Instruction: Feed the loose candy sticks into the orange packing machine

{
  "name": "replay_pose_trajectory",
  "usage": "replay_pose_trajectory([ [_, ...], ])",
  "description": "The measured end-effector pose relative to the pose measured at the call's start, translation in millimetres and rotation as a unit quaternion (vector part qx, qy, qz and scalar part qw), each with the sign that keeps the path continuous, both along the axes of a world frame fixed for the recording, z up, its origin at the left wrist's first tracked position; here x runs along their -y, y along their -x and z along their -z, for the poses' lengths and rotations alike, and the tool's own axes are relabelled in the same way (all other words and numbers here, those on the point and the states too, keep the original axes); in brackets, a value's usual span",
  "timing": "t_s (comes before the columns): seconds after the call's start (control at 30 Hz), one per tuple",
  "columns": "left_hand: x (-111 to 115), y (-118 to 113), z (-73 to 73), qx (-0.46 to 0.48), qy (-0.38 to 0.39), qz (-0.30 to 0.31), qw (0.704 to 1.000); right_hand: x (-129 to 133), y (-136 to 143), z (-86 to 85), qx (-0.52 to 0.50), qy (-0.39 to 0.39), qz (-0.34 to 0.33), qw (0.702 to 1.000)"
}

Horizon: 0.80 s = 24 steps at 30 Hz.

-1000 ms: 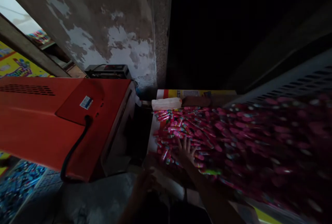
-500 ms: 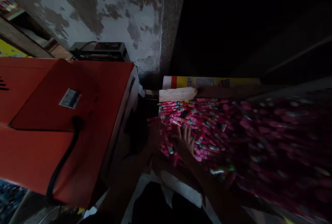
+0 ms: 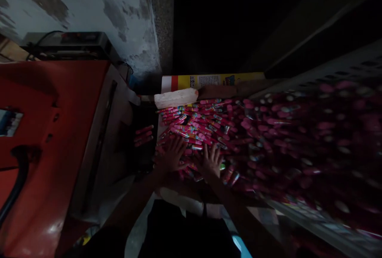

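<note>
Since the frame half a second ago, the left hand (image 3: 171, 155) has shifted from the left edge of the heap onto the heap itself, and three pink sticks (image 3: 143, 135) now show on the dark surface to its left. From where I stand, the pink tube-shaped packets (image 3: 205, 124) lie loose beneath and ahead of both hands, spreading far off to the right. The right hand (image 3: 211, 160) rests on them just beside the left. Both hands are unclenched, fingers spread and pointing forward; whether anything is trapped under the palms, I cannot tell. A green item (image 3: 222, 166) shows at the right hand's outer side. Ahead of the left hand, past the packets, lies a pale block (image 3: 176, 98) (its near side rough), with a yellow printed panel (image 3: 209, 80) behind. Well left of the left hand stands a red machine (image 3: 80, 102) with a black cable (image 3: 20, 182); a blotched wall (image 3: 119, 7) rises beyond.
</note>
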<state>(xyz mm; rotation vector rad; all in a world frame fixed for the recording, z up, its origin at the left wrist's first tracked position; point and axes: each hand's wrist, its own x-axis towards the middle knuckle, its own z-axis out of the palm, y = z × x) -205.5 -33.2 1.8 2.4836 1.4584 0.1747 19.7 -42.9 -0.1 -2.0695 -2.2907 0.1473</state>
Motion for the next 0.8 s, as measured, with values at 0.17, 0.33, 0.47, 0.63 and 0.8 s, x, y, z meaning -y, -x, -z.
replay_pose_trajectory([
  [0.17,-7,16,2.6,-0.028,0.021,0.017,0.999,-3,22,7.2,-0.021,0.035,-0.046,0.998],
  [0.33,-7,46,3.6,-0.069,0.032,-0.009,0.997,-3,-1,5.7,-0.017,0.019,-0.114,0.993],
  [0.47,-5,65,0.9,-0.081,0.038,-0.03,0.996,-11,28,5.7,-0.035,0.06,-0.226,0.972],
  [0.63,9,82,-2.3,-0.086,0.044,-0.075,0.993,-13,75,5.5,-0.052,0.074,-0.3,0.95],
  [0.8,23,74,-2.6,-0.033,0.028,-0.072,0.996,-12,82,5.7,-0.054,0.051,-0.25,0.966],
])
